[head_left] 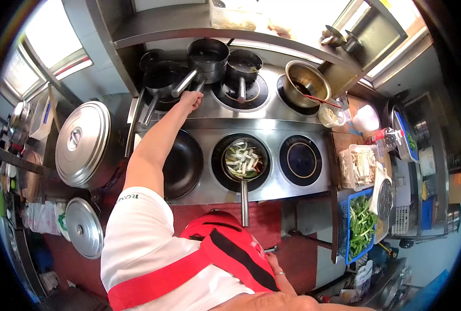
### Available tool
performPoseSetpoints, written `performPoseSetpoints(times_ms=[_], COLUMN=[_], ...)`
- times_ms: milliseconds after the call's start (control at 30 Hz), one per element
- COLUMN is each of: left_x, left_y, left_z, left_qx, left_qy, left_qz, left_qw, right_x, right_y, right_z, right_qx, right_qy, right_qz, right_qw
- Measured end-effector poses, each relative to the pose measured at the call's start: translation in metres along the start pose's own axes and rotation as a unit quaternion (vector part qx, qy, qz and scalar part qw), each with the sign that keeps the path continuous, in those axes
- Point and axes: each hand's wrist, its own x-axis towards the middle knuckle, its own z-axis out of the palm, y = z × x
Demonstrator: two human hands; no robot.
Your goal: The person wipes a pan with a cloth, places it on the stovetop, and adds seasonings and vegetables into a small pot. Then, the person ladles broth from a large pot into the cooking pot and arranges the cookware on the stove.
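Observation:
My left hand [191,100] reaches over the stove to the back row, its fingers closed round a metal handle. That handle appears to belong to the dark saucepans [208,56] stacked at the back left. Another saucepan handle [185,83] points past my knuckles. Beside them is a dark frying pan [163,78]. In the front middle, a long-handled pan [244,199] holds sliced white and green vegetables [244,159]. My right hand [274,260] is low beside my body, wrist bent, its fingers mostly hidden.
A dark wok [181,166] sits front left, and a bare round burner [301,159] front right. Back right, a metal bowl [307,83] holds red chopsticks. Mushrooms [362,163] and a blue basket [346,228] of greens stand right. A lidded pot [84,143] is left; a shelf [178,23] hangs above.

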Motion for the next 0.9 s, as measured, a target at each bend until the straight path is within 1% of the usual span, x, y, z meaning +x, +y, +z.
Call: performPoseSetpoints(times_ms=[33, 100, 133, 200, 267, 300, 367, 400, 467, 500, 567, 700, 733, 767, 833, 900], left_x=[-0.003, -0.010, -0.015, -0.028, -0.046, -0.054, -0.063, -0.065, -0.073, -0.075, -0.077, -0.065, -0.069, -0.069, -0.075, -0.071], left_y=[0.004, 0.012, 0.015, 0.028, 0.041, 0.043, 0.045, 0.044, 0.045, 0.044, 0.041, 0.027, 0.027, 0.026, 0.029, 0.029], left_z=[-0.006, -0.015, -0.022, -0.032, -0.044, -0.055, -0.073, -0.085, -0.105, -0.115, -0.136, -0.172, -0.178, -0.181, -0.184, -0.192], left_qx=[-0.001, -0.045, -0.041, -0.053, -0.059, -0.060, -0.068, -0.065, -0.036, -0.020, -0.023, -0.052, -0.070, -0.070, -0.057, -0.050], left_qy=[0.005, -0.054, -0.072, -0.064, -0.060, -0.077, -0.055, -0.053, -0.028, -0.012, -0.003, 0.022, -0.001, -0.001, 0.010, -0.002], left_qz=[0.002, 0.001, 0.017, 0.018, 0.020, 0.031, 0.041, 0.043, 0.040, 0.042, 0.035, 0.010, -0.002, -0.003, -0.008, 0.001], left_qw=[1.000, 0.998, 0.996, 0.996, 0.996, 0.995, 0.995, 0.996, 0.998, 0.999, 0.999, 0.998, 0.998, 0.998, 0.998, 0.999], right_x=[0.003, 0.008, 0.010, 0.018, 0.034, 0.046, 0.083, 0.095, 0.112, 0.110, 0.105, 0.076, 0.070, 0.065, 0.062, 0.060], right_y=[0.001, 0.001, -0.001, -0.009, -0.003, 0.003, 0.041, 0.055, 0.069, 0.065, 0.058, 0.025, 0.018, 0.011, 0.007, 0.001], right_z=[0.000, -0.003, -0.005, -0.007, -0.009, -0.007, 0.003, 0.007, 0.014, 0.014, 0.013, 0.001, -0.001, -0.003, -0.006, -0.007], right_qx=[-0.020, -0.005, 0.010, 0.013, -0.026, -0.027, 0.016, 0.015, -0.041, -0.042, 0.037, 0.011, 0.043, 0.073, 0.058, 0.042], right_qy=[0.007, 0.001, -0.001, -0.012, -0.016, -0.018, -0.025, -0.027, 0.024, 0.020, -0.042, -0.049, -0.059, -0.069, -0.065, -0.061], right_qz=[-0.015, -0.033, -0.048, -0.047, -0.052, -0.055, -0.069, -0.071, -0.192, -0.194, -0.134, -0.107, -0.063, -0.019, -0.013, -0.006], right_qw=[1.000, 0.999, 0.999, 0.999, 0.998, 0.998, 0.997, 0.997, 0.980, 0.980, 0.989, 0.993, 0.995, 0.995, 0.996, 0.997])
